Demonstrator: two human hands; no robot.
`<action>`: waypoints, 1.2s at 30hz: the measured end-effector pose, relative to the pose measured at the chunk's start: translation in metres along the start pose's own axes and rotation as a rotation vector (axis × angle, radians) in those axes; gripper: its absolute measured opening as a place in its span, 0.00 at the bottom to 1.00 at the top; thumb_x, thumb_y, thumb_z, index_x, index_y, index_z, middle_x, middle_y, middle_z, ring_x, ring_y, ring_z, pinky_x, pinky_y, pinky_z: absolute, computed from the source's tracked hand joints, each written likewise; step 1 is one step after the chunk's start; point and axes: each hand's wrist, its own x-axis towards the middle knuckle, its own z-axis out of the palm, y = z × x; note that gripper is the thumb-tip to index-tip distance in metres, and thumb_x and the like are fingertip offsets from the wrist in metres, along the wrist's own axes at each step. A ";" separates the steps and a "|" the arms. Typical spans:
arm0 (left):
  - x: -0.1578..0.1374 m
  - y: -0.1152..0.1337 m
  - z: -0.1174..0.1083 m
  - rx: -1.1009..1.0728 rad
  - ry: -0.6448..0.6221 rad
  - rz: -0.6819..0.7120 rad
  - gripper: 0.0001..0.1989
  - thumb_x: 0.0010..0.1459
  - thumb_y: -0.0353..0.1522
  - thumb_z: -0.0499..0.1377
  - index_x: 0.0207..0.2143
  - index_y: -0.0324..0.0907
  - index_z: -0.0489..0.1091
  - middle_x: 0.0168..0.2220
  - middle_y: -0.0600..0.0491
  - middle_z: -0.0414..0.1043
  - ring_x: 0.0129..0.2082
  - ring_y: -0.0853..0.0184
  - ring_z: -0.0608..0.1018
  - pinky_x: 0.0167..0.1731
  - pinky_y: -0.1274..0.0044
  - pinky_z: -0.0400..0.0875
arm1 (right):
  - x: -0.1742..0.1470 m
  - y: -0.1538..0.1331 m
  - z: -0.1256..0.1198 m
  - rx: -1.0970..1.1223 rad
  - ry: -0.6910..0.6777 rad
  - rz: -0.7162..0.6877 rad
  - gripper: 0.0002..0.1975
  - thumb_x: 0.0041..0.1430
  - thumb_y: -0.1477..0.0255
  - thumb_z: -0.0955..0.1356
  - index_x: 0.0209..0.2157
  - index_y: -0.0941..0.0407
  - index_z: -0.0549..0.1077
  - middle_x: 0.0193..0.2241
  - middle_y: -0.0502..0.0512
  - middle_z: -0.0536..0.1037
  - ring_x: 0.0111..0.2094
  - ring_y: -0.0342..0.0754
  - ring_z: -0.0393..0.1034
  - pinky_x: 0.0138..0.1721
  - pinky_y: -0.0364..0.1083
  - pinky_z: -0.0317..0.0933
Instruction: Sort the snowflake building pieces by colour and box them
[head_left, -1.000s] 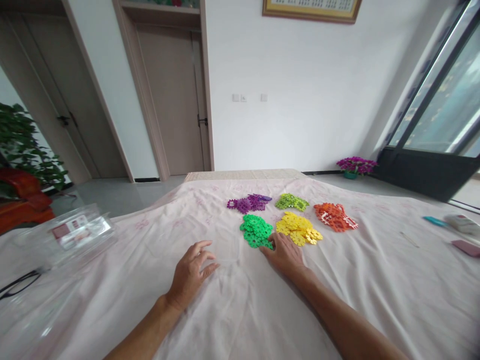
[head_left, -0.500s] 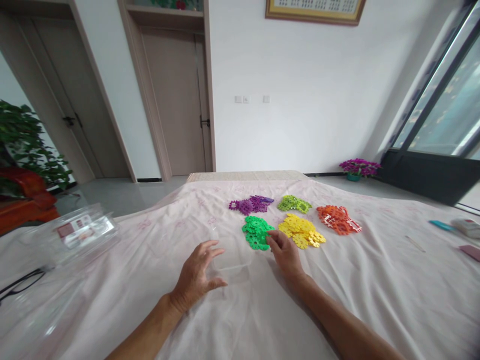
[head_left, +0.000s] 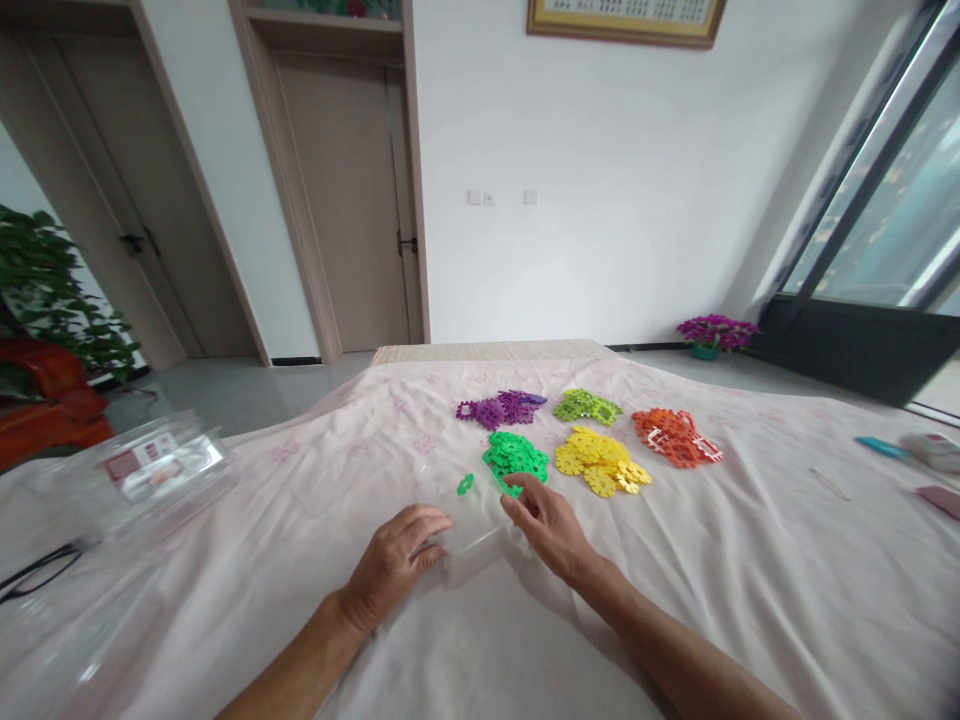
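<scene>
The left hand (head_left: 397,560) curls its fingers at the clear box (head_left: 480,543) (grip unclear); the right hand (head_left: 513,492), thumb and forefinger parted, is by the green heap (head_left: 516,452); one green piece (head_left: 466,485) shows at the box; the purple heap (head_left: 493,412) lies nearer the far edge of the table (head_left: 750,560).

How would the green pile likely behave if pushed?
The green pile would probably spread rather than move as one, since its flat pieces overlap in a heap. Being flat, they seem unlikely to roll; the wrinkled cloth might catch their notched edges.
</scene>
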 end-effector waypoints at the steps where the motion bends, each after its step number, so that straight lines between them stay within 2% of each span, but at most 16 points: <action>1: 0.000 0.001 0.000 0.013 0.006 0.011 0.11 0.64 0.33 0.58 0.48 0.44 0.70 0.42 0.50 0.77 0.43 0.68 0.79 0.41 0.79 0.76 | 0.000 -0.001 0.001 0.025 -0.041 0.018 0.21 0.64 0.58 0.64 0.51 0.58 0.72 0.23 0.48 0.71 0.25 0.45 0.66 0.28 0.43 0.58; 3: 0.001 0.003 -0.001 0.055 0.007 0.035 0.11 0.63 0.33 0.59 0.48 0.44 0.70 0.41 0.50 0.77 0.42 0.68 0.79 0.42 0.78 0.76 | 0.001 -0.001 0.005 0.082 -0.077 0.032 0.21 0.63 0.62 0.63 0.53 0.59 0.72 0.22 0.47 0.70 0.25 0.45 0.66 0.28 0.43 0.58; 5: 0.001 0.003 -0.005 0.143 0.011 0.050 0.16 0.61 0.37 0.61 0.51 0.45 0.69 0.45 0.49 0.76 0.44 0.66 0.79 0.46 0.74 0.75 | 0.005 0.001 0.008 0.119 -0.093 0.042 0.21 0.62 0.67 0.62 0.53 0.60 0.72 0.21 0.46 0.69 0.25 0.44 0.67 0.28 0.42 0.59; 7: 0.002 -0.001 -0.011 0.258 0.032 0.021 0.28 0.55 0.45 0.65 0.56 0.47 0.67 0.54 0.45 0.71 0.49 0.60 0.76 0.51 0.67 0.72 | 0.011 0.004 0.006 0.119 -0.096 0.049 0.23 0.58 0.72 0.61 0.52 0.61 0.74 0.20 0.46 0.69 0.25 0.44 0.67 0.29 0.42 0.60; 9: 0.003 -0.010 -0.015 0.317 0.068 -0.074 0.42 0.46 0.54 0.66 0.61 0.49 0.64 0.62 0.40 0.61 0.58 0.50 0.70 0.57 0.57 0.66 | 0.017 0.007 -0.001 0.086 -0.097 0.037 0.24 0.55 0.74 0.61 0.51 0.60 0.77 0.20 0.47 0.71 0.24 0.45 0.67 0.29 0.42 0.60; 11: 0.003 -0.021 -0.017 0.247 0.094 -0.190 0.51 0.40 0.60 0.64 0.64 0.48 0.59 0.67 0.38 0.52 0.64 0.43 0.61 0.60 0.52 0.60 | 0.023 0.007 -0.010 0.050 -0.096 0.009 0.24 0.53 0.74 0.61 0.48 0.58 0.79 0.20 0.48 0.73 0.25 0.46 0.67 0.30 0.43 0.60; 13: 0.002 -0.030 -0.016 0.070 0.096 -0.288 0.54 0.41 0.62 0.61 0.66 0.49 0.55 0.68 0.39 0.48 0.67 0.44 0.57 0.61 0.53 0.60 | 0.027 0.006 -0.018 0.047 -0.102 -0.016 0.23 0.53 0.74 0.61 0.46 0.56 0.81 0.22 0.49 0.76 0.26 0.47 0.67 0.30 0.44 0.61; 15: 0.001 -0.034 -0.014 -0.149 0.070 -0.361 0.53 0.44 0.63 0.58 0.67 0.50 0.52 0.69 0.40 0.47 0.68 0.46 0.56 0.61 0.56 0.63 | 0.030 0.006 -0.021 0.082 -0.121 -0.032 0.22 0.53 0.73 0.61 0.46 0.55 0.81 0.27 0.50 0.80 0.27 0.47 0.68 0.30 0.44 0.61; 17: 0.000 -0.035 -0.013 -0.295 -0.002 -0.407 0.53 0.43 0.62 0.60 0.67 0.49 0.53 0.69 0.41 0.48 0.68 0.47 0.55 0.62 0.56 0.61 | 0.033 0.008 -0.019 0.119 -0.154 -0.050 0.22 0.55 0.71 0.62 0.46 0.54 0.81 0.32 0.51 0.81 0.28 0.48 0.69 0.30 0.44 0.63; 20: 0.002 -0.032 -0.014 -0.392 -0.118 -0.441 0.51 0.41 0.60 0.64 0.65 0.48 0.58 0.68 0.40 0.52 0.68 0.46 0.56 0.64 0.54 0.56 | 0.035 0.014 -0.010 0.158 -0.154 -0.084 0.20 0.58 0.69 0.62 0.47 0.54 0.80 0.35 0.52 0.82 0.31 0.48 0.71 0.33 0.45 0.64; 23: 0.004 -0.031 -0.014 -0.477 -0.123 -0.466 0.48 0.43 0.61 0.62 0.62 0.46 0.63 0.68 0.39 0.52 0.68 0.46 0.57 0.63 0.53 0.58 | 0.035 0.018 -0.002 0.203 -0.102 -0.075 0.20 0.63 0.64 0.62 0.48 0.55 0.80 0.32 0.53 0.80 0.32 0.48 0.70 0.33 0.45 0.64; 28: 0.008 -0.027 -0.015 -0.440 -0.073 -0.475 0.46 0.41 0.60 0.64 0.59 0.47 0.67 0.70 0.42 0.45 0.68 0.45 0.55 0.63 0.53 0.57 | 0.035 0.020 0.001 0.194 -0.056 -0.070 0.21 0.64 0.60 0.62 0.46 0.56 0.80 0.23 0.51 0.75 0.28 0.47 0.68 0.30 0.43 0.62; 33: 0.009 -0.025 -0.017 -0.366 -0.098 -0.443 0.38 0.46 0.56 0.64 0.55 0.47 0.71 0.66 0.40 0.55 0.64 0.47 0.65 0.60 0.54 0.63 | 0.041 0.017 0.006 0.221 -0.062 -0.043 0.21 0.63 0.58 0.62 0.43 0.56 0.80 0.20 0.49 0.70 0.23 0.44 0.64 0.24 0.41 0.59; 36: 0.005 -0.031 -0.017 -0.279 -0.030 -0.429 0.33 0.49 0.53 0.65 0.53 0.47 0.71 0.63 0.41 0.58 0.62 0.48 0.67 0.58 0.55 0.66 | 0.051 0.015 0.005 0.275 -0.079 0.012 0.24 0.64 0.55 0.61 0.44 0.57 0.78 0.21 0.49 0.70 0.21 0.43 0.63 0.22 0.40 0.57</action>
